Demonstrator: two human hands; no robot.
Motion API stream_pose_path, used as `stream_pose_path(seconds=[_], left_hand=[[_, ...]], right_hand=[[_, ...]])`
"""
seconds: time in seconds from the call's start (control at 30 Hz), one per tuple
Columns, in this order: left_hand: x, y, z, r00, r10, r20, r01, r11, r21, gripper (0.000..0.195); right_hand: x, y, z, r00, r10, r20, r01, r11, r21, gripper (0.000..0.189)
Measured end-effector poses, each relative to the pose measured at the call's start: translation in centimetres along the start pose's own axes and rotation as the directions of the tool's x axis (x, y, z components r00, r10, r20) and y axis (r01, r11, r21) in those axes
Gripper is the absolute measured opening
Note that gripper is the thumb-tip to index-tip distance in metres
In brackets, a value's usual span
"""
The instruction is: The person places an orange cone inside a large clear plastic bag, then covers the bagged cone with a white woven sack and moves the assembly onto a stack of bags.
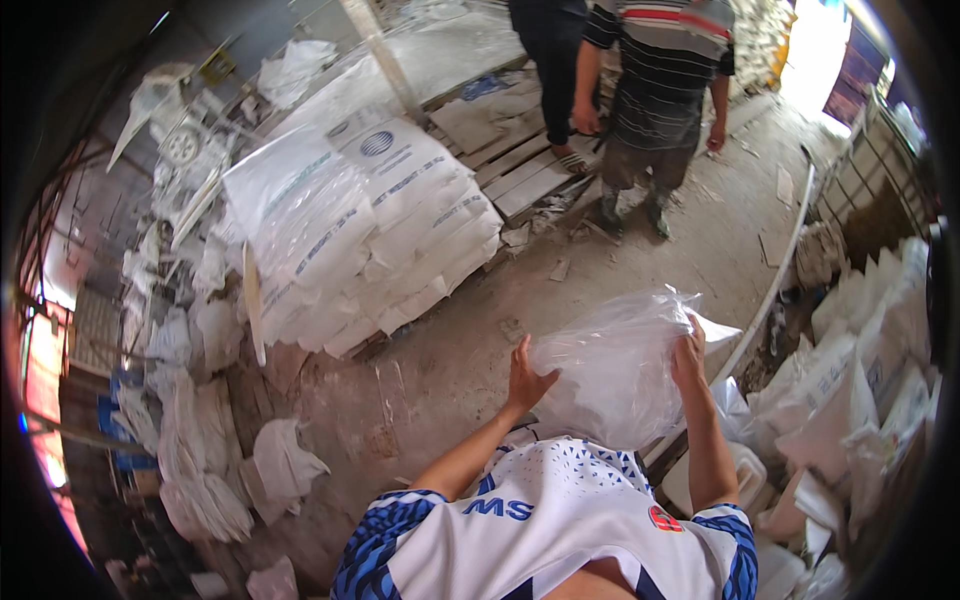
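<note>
A crumpled clear plastic bag (pixel 611 375) is held out in front of my chest, between my two hands. My right hand (pixel 688 352) grips its right side, with the fingers curled at the upper edge. On the left side, my left hand (pixel 531 381) has its fingers spread upward and its thumb over the bag's edge; whether it grips the film cannot be told. Something white with a pointed corner (pixel 721 334) sticks out beyond my right hand. The bag's underside is hidden.
Stacked white printed sacks (pixel 360 240) stand ahead on the left, near wooden pallets (pixel 517 176). Two people stand ahead, one in a striped shirt (pixel 660 90). A pale pipe (pixel 776 277) runs along the right, beside piled white sacks (pixel 847 382). Plastic containers (pixel 739 469) lie by my right arm.
</note>
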State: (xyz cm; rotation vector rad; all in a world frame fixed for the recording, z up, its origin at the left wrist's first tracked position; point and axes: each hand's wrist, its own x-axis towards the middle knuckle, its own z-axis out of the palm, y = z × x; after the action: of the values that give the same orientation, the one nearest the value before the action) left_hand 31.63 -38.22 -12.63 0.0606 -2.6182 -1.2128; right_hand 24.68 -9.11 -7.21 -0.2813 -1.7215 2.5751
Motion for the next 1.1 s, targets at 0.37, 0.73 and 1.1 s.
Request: stream_pose_path(seconds=[0.37, 0.73, 1.1], left_hand=[[4.0, -3.7, -3.2, 0.984, -0.077, -0.159, 0.095, 0.99, 0.105, 0.041], [-7.0, -4.7, -13.9, 0.951, -0.225, 0.214, 0.073, 0.831, 0.552, 0.041], [-1.9, -13.5, -16.7, 0.952, -0.3, 0.054, 0.261, 0.895, 0.361, 0.022]], right_hand=[[-2.2, -9.0, -1.6, 0.891, 0.243, 0.383, 0.32, 0.261, -0.911, 0.039], [-10.9, 1.4, -8.4, 0.851, 0.526, -0.006, -0.054, 0.075, -0.996, 0.027], [-10.9, 6.8, -3.0, 0.862, 0.469, -0.191, -0.446, 0.524, -0.726, 0.034]])
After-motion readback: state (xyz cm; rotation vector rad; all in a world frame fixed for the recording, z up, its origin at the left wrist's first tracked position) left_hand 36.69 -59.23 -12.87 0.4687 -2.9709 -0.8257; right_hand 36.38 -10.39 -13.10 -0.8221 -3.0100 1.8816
